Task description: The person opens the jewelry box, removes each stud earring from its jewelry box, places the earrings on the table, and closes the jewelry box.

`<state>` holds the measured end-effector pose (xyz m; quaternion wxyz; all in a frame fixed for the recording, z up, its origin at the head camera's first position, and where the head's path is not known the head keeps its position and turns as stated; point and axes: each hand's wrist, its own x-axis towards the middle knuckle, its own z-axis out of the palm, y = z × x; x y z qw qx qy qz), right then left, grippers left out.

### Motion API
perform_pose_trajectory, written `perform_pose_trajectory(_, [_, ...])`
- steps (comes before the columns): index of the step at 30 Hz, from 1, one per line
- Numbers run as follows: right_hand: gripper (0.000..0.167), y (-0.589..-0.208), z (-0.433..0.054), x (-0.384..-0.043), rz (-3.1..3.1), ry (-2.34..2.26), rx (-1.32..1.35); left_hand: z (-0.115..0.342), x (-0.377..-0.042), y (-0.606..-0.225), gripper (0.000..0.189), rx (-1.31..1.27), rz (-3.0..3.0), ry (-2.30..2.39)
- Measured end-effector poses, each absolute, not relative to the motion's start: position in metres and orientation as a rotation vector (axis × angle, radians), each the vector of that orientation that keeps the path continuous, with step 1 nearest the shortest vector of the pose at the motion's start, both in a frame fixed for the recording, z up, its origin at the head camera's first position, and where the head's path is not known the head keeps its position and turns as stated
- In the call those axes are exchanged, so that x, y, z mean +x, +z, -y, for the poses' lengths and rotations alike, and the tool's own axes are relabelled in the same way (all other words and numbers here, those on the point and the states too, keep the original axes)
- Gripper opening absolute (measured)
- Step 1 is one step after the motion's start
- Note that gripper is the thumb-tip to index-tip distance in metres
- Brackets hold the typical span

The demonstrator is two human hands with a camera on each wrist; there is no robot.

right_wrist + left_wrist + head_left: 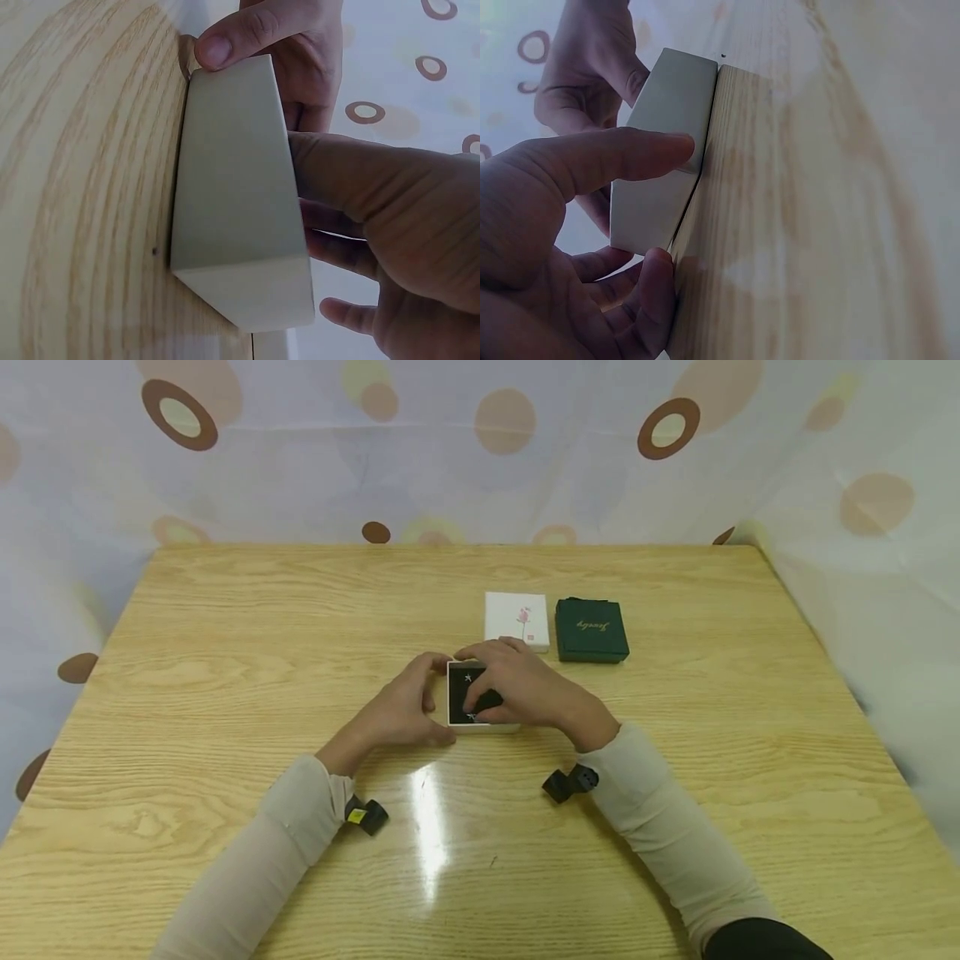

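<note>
A small white open box (482, 728) with a black insert (456, 695) sits on the table. In the left wrist view my left hand (577, 202) grips its left side, thumb along the near wall and other fingers around the end. One silvery star-shaped earring (468, 677) shows at the far part of the insert. My right hand (525, 685) reaches over the box from the right, thumb and index finger pinching a second star earring (472, 717) at the near part of the insert. The right wrist view shows the box wall (232, 172) hiding those fingertips.
Just beyond the right hand lies a white box lid (510, 614) with a pink flower print. To its right is a dark green jewelry box (592, 631) with gold lettering. The wooden table (300, 610) meets a patterned curtain (450, 452) at its far edge.
</note>
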<state>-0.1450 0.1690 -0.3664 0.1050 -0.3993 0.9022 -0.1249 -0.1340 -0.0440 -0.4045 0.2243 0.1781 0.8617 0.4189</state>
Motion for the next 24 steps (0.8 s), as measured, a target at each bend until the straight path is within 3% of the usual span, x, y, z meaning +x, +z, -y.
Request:
perform_pose_trajectory(12, [0.009, -0.3704, -0.1694, -0.1436, -2.666, -0.377, -1.232, 0.0450, -0.1305, -0.4050, 0.096, 0.462, -2.346, 1.179])
perform_pose_trajectory(19, [0.018, -0.3722, -0.1687, -0.1441, -2.668, -0.380, -1.230, 0.0458, -0.1303, -0.4044, 0.095, 0.459, -2.372, 1.160])
perform_pose_trajectory(24, [0.015, -0.3709, -0.1682, -0.1427, -2.692, -0.350, -1.246, 0.0447, -0.1310, -0.4034, 0.095, 0.462, -2.372, 1.154])
